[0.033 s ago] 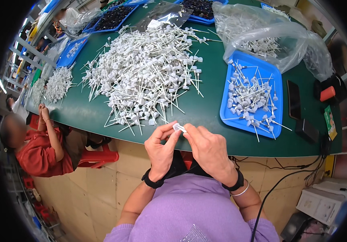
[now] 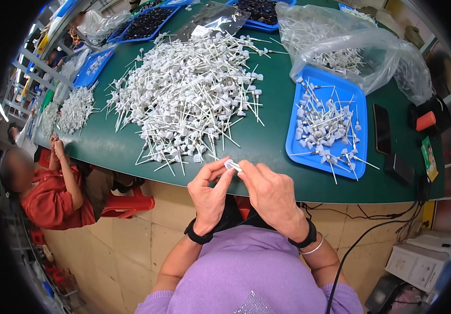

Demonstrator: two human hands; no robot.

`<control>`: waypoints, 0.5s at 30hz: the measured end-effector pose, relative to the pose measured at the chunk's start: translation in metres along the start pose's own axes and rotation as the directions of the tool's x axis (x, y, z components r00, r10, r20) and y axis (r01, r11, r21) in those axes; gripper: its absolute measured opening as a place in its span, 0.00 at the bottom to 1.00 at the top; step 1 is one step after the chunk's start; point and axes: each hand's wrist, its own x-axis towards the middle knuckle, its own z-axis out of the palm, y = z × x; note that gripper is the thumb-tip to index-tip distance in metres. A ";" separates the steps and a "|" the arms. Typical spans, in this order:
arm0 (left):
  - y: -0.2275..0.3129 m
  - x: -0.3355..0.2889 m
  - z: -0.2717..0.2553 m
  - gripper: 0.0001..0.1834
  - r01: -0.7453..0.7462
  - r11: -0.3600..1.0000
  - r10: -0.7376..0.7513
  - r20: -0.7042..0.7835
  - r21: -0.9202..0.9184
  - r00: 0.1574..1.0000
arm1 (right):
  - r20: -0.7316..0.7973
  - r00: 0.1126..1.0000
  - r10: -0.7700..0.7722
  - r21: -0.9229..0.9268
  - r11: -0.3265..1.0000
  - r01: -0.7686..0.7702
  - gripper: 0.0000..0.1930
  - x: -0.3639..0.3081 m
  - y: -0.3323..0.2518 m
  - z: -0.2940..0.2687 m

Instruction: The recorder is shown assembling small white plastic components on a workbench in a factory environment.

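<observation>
No position change shows: the left hand (image 2: 207,198) and right hand (image 2: 273,196) stay pinched on one small, slim, white plastic-looking piece (image 2: 232,165); handling continues.

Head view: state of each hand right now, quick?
Left hand: closed, pinching a small white piece.
Right hand: closed, pinching at the same piece's right end.

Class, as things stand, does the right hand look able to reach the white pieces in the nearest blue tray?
Probably yes: the blue tray sits open-topped, ahead and right of the right hand, with the plastic bag at its far side. However, the hand's fingers are on a small white piece.
</observation>
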 end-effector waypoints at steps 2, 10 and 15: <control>0.000 0.000 0.001 0.14 -0.058 0.994 0.059 -0.010 0.090 0.998 | -0.001 1.000 -0.003 -0.030 1.000 0.003 0.08 0.000 -0.001 0.001; -0.001 0.001 0.001 0.14 -0.133 0.970 0.137 -0.007 0.205 0.990 | -0.013 1.000 -0.015 -0.073 0.997 0.014 0.08 0.000 -0.002 0.002; -0.003 0.000 0.001 0.14 -0.120 0.971 0.124 -0.006 0.204 0.992 | -0.017 1.000 -0.022 -0.102 0.995 0.020 0.08 -0.001 -0.002 0.002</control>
